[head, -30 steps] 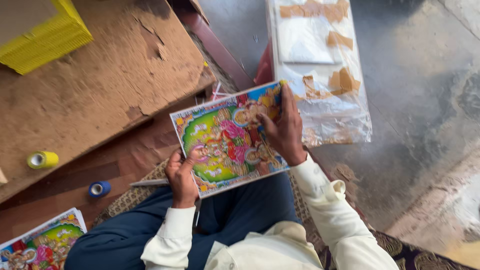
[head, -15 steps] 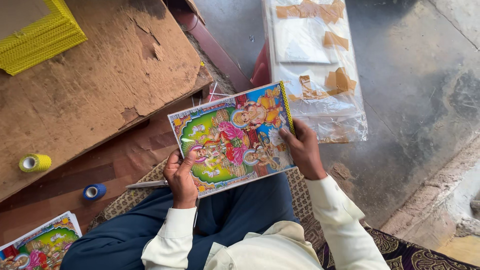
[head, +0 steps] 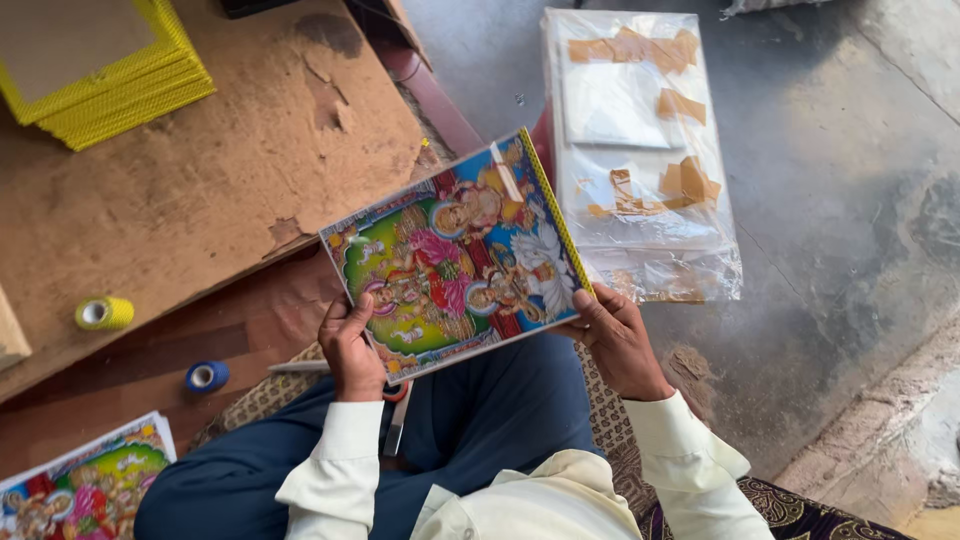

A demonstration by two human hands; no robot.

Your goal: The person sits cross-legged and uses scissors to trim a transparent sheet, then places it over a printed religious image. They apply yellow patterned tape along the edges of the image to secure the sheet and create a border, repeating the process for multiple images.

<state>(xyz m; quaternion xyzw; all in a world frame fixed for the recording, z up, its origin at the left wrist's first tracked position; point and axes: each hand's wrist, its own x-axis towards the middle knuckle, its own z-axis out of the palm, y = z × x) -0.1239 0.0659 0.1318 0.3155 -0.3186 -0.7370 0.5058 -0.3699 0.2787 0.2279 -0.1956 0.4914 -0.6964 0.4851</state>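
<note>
Both hands hold a colourful, glossy rectangular picture print, tilted above the lap. The left hand has its fingers closed on the lower left corner, and the right hand grips the lower right edge. A yellow tape roll and a blue tape roll lie left of it on the brown wooden tabletop.

A flat rectangular package wrapped in clear plastic lies on the grey floor, top right, patched with strips of brown tape; its contents look white. At the top left, on the brown cardboard surface, sits a stack of yellow-edged flat packs, tilted, with tan faces.
</note>
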